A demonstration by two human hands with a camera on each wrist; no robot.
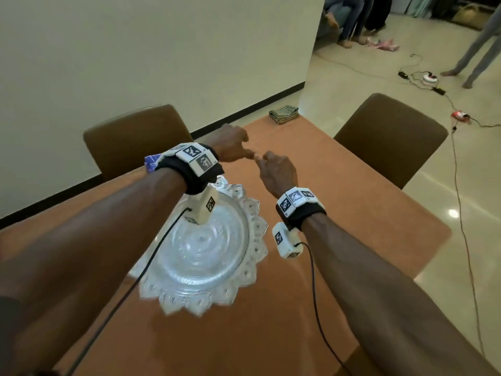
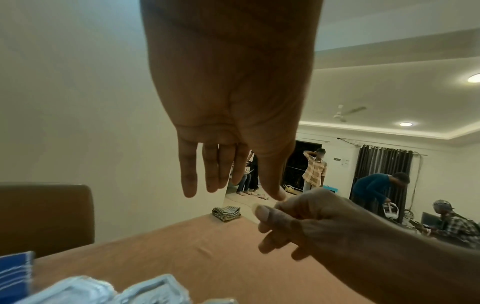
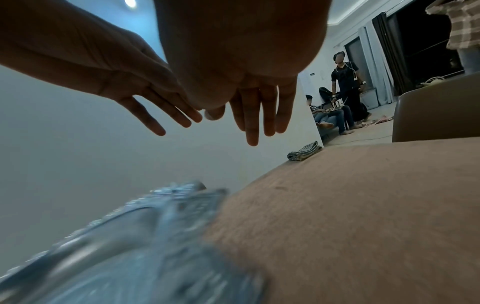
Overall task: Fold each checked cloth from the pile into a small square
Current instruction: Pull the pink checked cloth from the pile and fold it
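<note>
A folded green-and-white checked cloth (image 1: 284, 113) (image 2: 226, 213) (image 3: 303, 153) lies at the far edge of the orange table (image 1: 339, 199). At the left edge a blue checked cloth (image 1: 150, 162) (image 2: 15, 271) peeks out from behind my left wrist. Both hands hover over the middle of the table, beyond the glass platter. My left hand (image 1: 238, 147) (image 2: 226, 168) has straight fingers and holds nothing. My right hand (image 1: 271, 165) (image 3: 257, 111) is also empty, its fingers relaxed. The fingertips of the two hands nearly touch. The folded cloth lies well beyond both hands.
A large scalloped glass platter (image 1: 252, 213) (image 3: 130, 236) sits under my wrists. Two brown chairs (image 1: 130, 131) (image 1: 390, 137) stand at the table's far side. A wall runs along the left. Cables (image 1: 458, 158) trail on the floor at right, where people stand and sit.
</note>
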